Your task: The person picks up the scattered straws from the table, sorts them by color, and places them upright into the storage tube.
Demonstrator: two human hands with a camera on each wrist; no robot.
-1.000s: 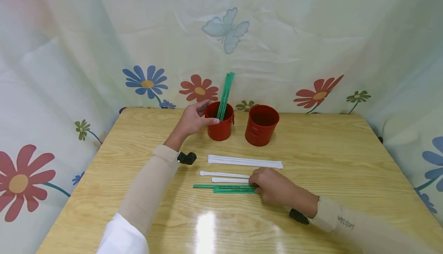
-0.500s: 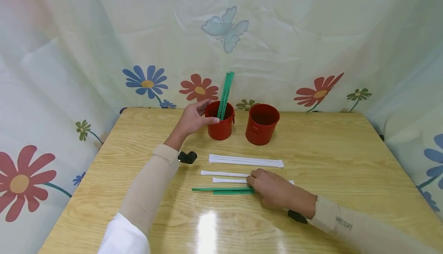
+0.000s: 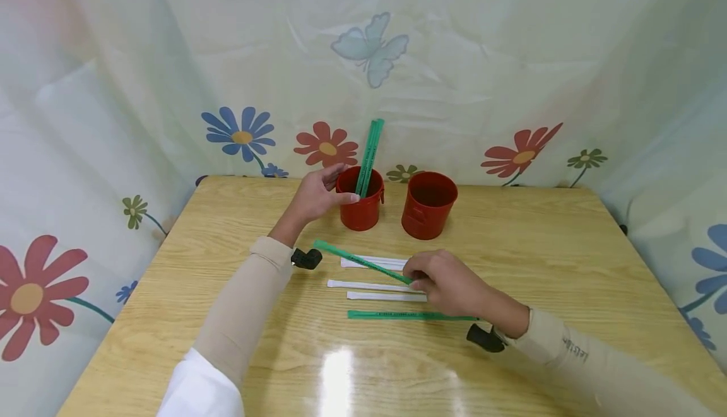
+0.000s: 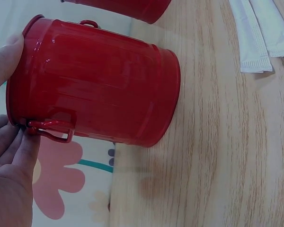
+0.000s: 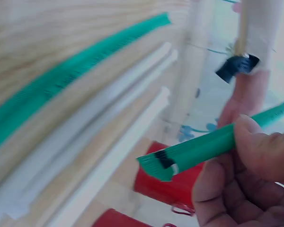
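My left hand [image 3: 318,197] holds the left red bucket [image 3: 360,216] at its rim, thumb and fingers on opposite sides; in the left wrist view the fingers lie near a small handle [image 4: 57,130]. Green wrapped straws [image 3: 370,155] lean upright inside that bucket. My right hand [image 3: 451,283] pinches another green wrapped straw [image 3: 358,259], raised above the table and slanting up to the left. Beneath, one green wrapped straw [image 3: 392,315] lies flat. White wrapped straws [image 3: 363,286] lie behind it, with a white pair [image 3: 369,260] further back, partly hidden by the held straw and right hand.
A second red bucket [image 3: 427,218] stands right of the first, with no straw showing in it. Behind the wooden table [image 3: 539,246] hangs a flowered curtain [image 3: 454,76], close to the buckets. Both wrists wear black cameras.
The right hand has picked one green straw up from beside the other and lifted it away from me, its left end rising most. The left hand stays on the bucket.
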